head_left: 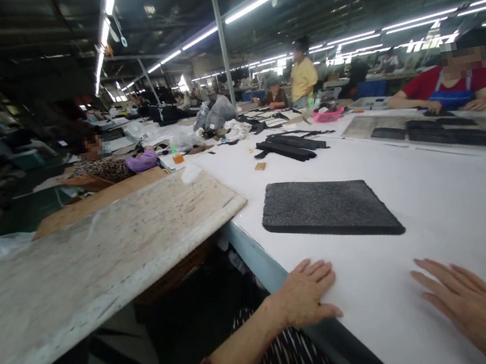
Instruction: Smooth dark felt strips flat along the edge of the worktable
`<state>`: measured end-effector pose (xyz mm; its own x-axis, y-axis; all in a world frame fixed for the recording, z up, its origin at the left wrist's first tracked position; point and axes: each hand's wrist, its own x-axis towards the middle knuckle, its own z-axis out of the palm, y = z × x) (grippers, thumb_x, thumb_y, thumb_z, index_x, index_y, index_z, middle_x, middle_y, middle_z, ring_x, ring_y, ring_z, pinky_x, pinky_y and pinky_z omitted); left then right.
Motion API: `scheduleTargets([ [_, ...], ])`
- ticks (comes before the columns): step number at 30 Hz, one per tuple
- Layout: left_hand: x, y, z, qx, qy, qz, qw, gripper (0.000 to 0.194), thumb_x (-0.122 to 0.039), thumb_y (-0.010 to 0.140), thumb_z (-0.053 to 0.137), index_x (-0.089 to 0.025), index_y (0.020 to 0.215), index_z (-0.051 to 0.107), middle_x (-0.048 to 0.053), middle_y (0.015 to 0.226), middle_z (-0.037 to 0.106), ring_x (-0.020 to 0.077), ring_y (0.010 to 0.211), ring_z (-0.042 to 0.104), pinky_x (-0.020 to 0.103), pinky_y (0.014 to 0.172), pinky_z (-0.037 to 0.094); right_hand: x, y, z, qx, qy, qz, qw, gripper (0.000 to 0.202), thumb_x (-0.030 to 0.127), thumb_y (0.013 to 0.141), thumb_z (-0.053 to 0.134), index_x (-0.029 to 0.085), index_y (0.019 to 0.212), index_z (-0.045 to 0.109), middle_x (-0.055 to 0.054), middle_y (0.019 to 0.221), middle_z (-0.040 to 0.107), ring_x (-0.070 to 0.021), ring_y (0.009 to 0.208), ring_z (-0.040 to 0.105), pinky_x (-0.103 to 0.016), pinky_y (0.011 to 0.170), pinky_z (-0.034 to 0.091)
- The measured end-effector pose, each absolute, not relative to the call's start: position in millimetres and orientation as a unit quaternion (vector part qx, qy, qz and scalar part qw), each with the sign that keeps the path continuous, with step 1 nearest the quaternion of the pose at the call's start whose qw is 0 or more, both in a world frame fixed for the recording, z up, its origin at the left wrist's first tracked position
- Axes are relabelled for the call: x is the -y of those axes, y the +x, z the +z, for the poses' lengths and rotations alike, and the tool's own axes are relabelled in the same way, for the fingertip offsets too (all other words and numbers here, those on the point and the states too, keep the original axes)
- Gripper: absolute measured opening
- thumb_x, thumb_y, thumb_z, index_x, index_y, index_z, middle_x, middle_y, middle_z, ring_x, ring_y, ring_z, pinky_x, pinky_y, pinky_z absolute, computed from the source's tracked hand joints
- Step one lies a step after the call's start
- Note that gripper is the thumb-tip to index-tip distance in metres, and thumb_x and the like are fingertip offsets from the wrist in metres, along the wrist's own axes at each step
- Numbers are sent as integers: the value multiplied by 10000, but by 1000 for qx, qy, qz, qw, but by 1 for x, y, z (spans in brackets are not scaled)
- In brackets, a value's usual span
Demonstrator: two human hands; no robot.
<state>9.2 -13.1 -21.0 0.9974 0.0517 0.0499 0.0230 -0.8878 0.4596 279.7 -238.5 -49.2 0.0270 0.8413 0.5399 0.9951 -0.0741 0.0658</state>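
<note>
My left hand [306,296] lies near the edge of the white table [354,275], palm down, its fingers spread and nothing held. To the right, my right hand [472,302] is stretched out over the same white surface, fingers slightly apart and holding nothing. Beyond both hands lies a dark grey, roughly rectangular stack of fabric [327,205], flat on the table. Neither hand touches it. Farther back are several black fabric strips [292,144] in a loose pile, with a small tan block [260,166] in front of them.
A worn pale board [96,248] spans the left side, meeting the table's corner. Across the table at right, a person in red [454,87] sits by dark fabric pieces [470,130]. A pink basket [327,114] and grey plastic bags [219,113] stand farther back.
</note>
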Motion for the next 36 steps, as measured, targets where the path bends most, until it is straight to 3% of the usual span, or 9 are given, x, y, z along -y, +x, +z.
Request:
scheduleTargets([
  [7, 8, -3, -30, -29, 972, 61, 227, 656, -574, 900, 349, -165, 1411, 299, 134, 1470, 313, 248, 1371, 248, 446, 1144, 92, 103, 215, -36, 711, -620, -273, 188, 292, 245, 954, 354, 154, 1026, 622, -113, 1122, 616, -226, 1011, 568, -395, 883, 449],
  [13, 19, 14, -23, -101, 964, 41, 242, 655, -530, 893, 427, -123, 1396, 329, 154, 1453, 337, 262, 1369, 248, 467, 1149, 92, 26, 180, -32, 723, -628, -212, 197, 192, 91, 837, 531, 176, 993, 605, -75, 1088, 610, -215, 980, 559, -356, 843, 459],
  [18, 14, 17, -27, -92, 969, 50, 222, 630, -527, 893, 432, -108, 1361, 389, 152, 1435, 370, 261, 1357, 272, 458, 1148, 111, -10, 165, -33, 737, -625, -213, 141, 169, 75, 803, 596, 192, 924, 587, -45, 996, 603, -193, 916, 559, -329, 797, 433],
  [23, 12, 16, -33, -78, 978, 78, 178, 628, -550, 907, 368, -112, 1356, 380, 122, 1429, 392, 238, 1351, 275, 446, 1147, 124, -26, 160, -33, 742, -635, -211, 27, 138, 69, 839, 535, 185, 875, 599, -40, 872, 594, -196, 839, 539, -323, 731, 395],
  [27, 10, 21, -41, -85, 980, 89, 159, 603, -531, 888, 440, -103, 1313, 421, 132, 1373, 456, 253, 1312, 327, 469, 1136, 139, -30, 154, -30, 749, -634, -189, -4, 199, 1, 807, 500, 165, 829, 612, -55, 835, 599, -207, 819, 540, -324, 712, 396],
  [31, 9, 24, -52, -82, 970, 153, 171, 448, -509, 845, 541, -138, 1094, 567, 95, 1175, 584, 228, 1148, 469, 389, 1064, 302, -33, 147, -24, 748, -645, -157, -18, 241, -24, 794, 467, 157, 832, 621, -73, 855, 613, -215, 835, 550, -331, 734, 399],
  [34, 7, 19, -50, -87, 957, 205, 188, 230, -374, 874, 538, -155, 831, 593, 48, 931, 620, 171, 927, 544, 273, 904, 416, -38, 147, -18, 737, -665, -122, -15, 250, -19, 800, 454, 164, 828, 621, -73, 877, 624, -206, 860, 559, -309, 732, 392],
  [36, 3, 14, -45, -95, 952, 225, 186, 183, -268, 888, 494, -161, 766, 578, 27, 823, 613, 158, 832, 553, 268, 842, 431, -42, 151, -13, 718, -690, -93, -9, 255, -6, 816, 435, 167, 830, 623, -63, 874, 635, -190, 840, 574, -285, 692, 384],
])
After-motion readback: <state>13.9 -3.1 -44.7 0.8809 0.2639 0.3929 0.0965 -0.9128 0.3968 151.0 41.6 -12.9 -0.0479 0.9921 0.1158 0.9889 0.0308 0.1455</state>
